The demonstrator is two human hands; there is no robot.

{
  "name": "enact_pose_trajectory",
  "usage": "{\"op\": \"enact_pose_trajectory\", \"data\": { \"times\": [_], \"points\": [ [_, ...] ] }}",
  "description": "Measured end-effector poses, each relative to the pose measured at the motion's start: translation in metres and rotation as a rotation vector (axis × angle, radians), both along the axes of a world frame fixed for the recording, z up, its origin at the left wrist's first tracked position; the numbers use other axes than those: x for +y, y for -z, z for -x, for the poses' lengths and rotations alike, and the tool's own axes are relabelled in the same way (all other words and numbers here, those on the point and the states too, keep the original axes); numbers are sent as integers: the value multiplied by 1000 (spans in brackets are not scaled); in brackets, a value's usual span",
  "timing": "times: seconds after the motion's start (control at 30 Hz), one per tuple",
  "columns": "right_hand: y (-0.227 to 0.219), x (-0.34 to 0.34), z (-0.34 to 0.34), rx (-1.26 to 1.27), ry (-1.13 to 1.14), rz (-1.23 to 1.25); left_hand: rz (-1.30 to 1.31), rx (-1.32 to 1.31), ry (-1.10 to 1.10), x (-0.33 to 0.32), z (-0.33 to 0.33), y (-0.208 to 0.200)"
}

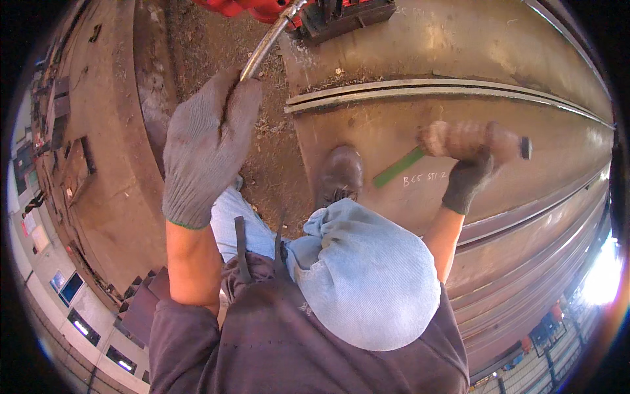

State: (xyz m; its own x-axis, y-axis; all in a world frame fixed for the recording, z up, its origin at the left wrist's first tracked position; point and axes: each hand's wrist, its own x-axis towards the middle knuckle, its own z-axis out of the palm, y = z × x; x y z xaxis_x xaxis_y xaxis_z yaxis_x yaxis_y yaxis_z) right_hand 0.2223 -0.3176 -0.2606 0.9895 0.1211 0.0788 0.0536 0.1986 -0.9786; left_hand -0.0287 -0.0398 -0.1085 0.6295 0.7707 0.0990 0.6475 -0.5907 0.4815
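item: 1 person standing at a large rusty steel plate (pixel 407 131), seen from above the head. left hand (pixel 207 148), in a grey knit glove, is closed tight around a bright metal handle bar (pixel 266 43) that runs up to a red machine (pixel 262 8) at the top edge. right hand (pixel 467 178), in a dark glove, is wrapped around the green handle of a hammer (pixel 472 139), whose brownish head sits blurred just above the plate, near chalk marks. 1 brown boot (pixel 339 172) rests at the plate edge, beside bare dirt floor (pixel 216 39) strewn with metal chips. 2 thin rails (pixel 420 88) lie across the plate, curving with the lens. step in hand, as judged: hammer work on the plate while the bar is kept steady; a next blow would call for a firm grip and a true aim at the marked spot. hidden or unclear: the red machine is cut off at the frame top; the hammer head is smeared, its contact with the plate cannot be told; a pale blue cap (pixel 367 276) covers much of the lower middle.
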Motion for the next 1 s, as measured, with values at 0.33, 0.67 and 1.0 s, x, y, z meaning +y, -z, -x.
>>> {"op": "enact_pose_trajectory", "data": {
  "times": [0.33,0.67,1.0],
  "points": [
    [8,92,61,291,-775,295,202,-14,-145,-3,-9,3],
    [10,132,76,328,-1089,385,225,-31,-170,1,-4,12],
    [28,146,76,456,-1104,470,289,-89,-210,-3,-7,12]
  ]
}}
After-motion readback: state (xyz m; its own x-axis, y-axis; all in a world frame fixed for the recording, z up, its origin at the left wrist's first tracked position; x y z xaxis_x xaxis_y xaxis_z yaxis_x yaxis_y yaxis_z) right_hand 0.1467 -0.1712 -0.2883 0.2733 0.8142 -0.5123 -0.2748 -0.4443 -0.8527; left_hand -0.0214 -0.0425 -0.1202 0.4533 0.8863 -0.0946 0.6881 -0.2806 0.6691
